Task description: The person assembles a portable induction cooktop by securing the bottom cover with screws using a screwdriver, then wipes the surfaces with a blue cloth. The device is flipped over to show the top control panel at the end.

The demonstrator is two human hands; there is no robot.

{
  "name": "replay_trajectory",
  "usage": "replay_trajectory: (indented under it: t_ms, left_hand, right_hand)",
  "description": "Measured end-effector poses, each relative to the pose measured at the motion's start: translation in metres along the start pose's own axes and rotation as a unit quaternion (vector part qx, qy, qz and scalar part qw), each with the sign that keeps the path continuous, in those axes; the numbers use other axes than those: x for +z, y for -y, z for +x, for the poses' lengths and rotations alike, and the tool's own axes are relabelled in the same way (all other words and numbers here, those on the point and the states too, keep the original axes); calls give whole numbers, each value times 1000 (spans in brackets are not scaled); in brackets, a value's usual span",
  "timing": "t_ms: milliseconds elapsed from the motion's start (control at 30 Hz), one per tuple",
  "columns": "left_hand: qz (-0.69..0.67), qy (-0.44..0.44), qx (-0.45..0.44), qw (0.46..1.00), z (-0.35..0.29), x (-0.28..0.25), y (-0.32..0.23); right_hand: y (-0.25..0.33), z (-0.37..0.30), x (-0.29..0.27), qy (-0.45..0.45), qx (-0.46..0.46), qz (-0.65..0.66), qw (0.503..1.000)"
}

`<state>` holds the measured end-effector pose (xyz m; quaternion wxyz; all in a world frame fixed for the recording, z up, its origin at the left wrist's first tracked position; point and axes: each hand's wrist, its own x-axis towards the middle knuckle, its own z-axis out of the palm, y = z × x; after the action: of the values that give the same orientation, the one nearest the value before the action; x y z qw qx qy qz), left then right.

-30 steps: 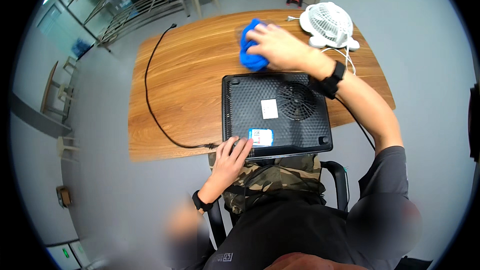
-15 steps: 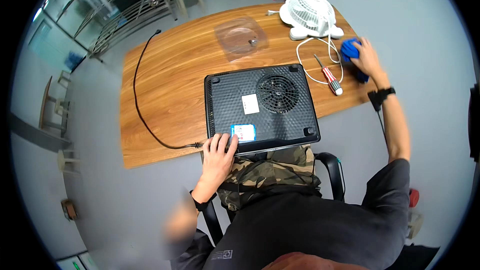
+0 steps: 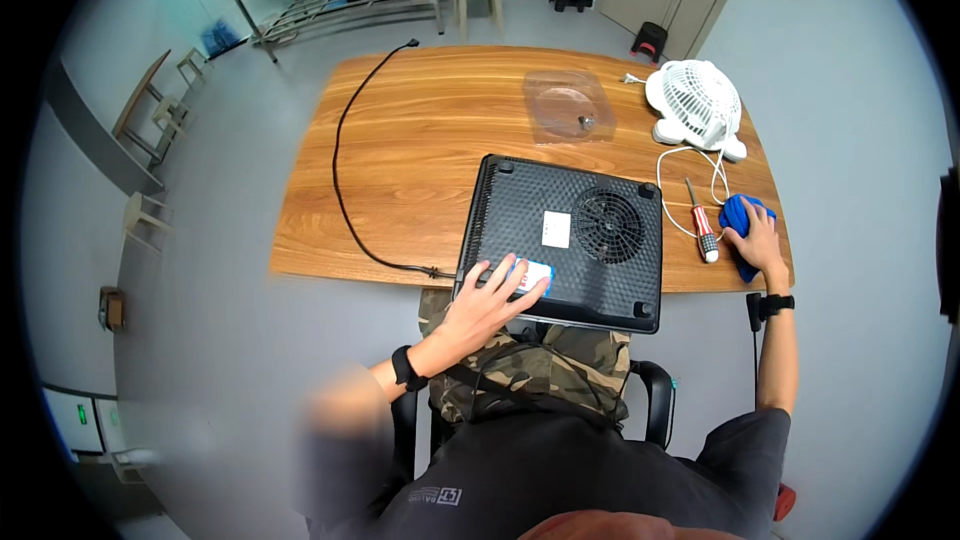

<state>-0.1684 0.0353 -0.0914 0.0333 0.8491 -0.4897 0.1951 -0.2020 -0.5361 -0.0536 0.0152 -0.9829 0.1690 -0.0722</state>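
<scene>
A black induction cooker [image 3: 520,220] lies bottom up at the table's near edge, partly overhanging my lap, its round fan grille [image 3: 610,226] on the right side. My left hand [image 3: 486,302] rests on its near left part, fingers spread and partly covering a blue-and-white sticker [image 3: 537,273]. At the table's right edge, my right hand [image 3: 758,240] has its fingers curled over a bunched blue cloth [image 3: 737,212]. Just left of the cloth lies a screwdriver [image 3: 703,230] with a red, white and black handle.
A white fan [image 3: 697,105] stands at the far right, its white cord [image 3: 662,175] looped around the screwdriver. Behind the cooker lies a clear plastic sheet [image 3: 545,120] with small metal parts [image 3: 586,123] on it. A black power cord [image 3: 338,165] curves along the left.
My left hand has slid from the cooker's near edge onto the sticker. My right hand and the blue cloth have come nearer, beside the screwdriver handle. The whole view has shifted.
</scene>
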Motion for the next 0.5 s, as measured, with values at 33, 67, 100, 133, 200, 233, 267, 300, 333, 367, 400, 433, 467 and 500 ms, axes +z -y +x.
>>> replay_trajectory:
  t_ms: [33,67,100,133,200,233,267,300,333,367,400,433,467,500]
  left_hand:
    - [-1,0,5,1000,3,0,0]
    - [-3,0,9,1000,5,0,0]
    - [-4,-8,12,1000,7,1,0]
    - [-5,-14,17,1000,9,2,0]
    - [-7,-27,23,999,7,10,-1]
    - [0,-30,29,999,7,11,-1]
    - [9,-33,34,999,7,10,0]
    - [17,-37,40,998,6,10,1]
    - [24,-39,41,998,6,10,2]
    - [25,-43,43,998,5,11,3]
    - [26,-46,47,998,5,11,4]
    - [21,-50,49,997,4,10,4]
    - [17,-54,48,997,2,8,4]
    - [13,-58,47,997,1,6,4]
  right_hand:
    - [9,-6,-10,25,20,9,999]
    - [2,-6,-10,20,17,5,1000]
    - [2,-6,-12,5,10,-1,1000]
    - [5,-7,-16,-11,5,-5,1000]
    - [11,-13,-22,-74,-41,-44,995]
    - [18,-17,-27,-87,-57,-43,994]
    - [29,-18,-32,-101,-73,-40,991]
    - [40,-20,-38,-116,-89,-37,989]
    - [51,-21,-43,-125,-107,-20,986]
    - [63,-22,-51,-133,-121,-8,984]
    - [72,-24,-57,-140,-134,5,981]
    - [80,-25,-61,-140,-141,18,980]
    - [87,-23,-65,-141,-149,30,978]
    - [94,-23,-69,-141,-158,43,976]
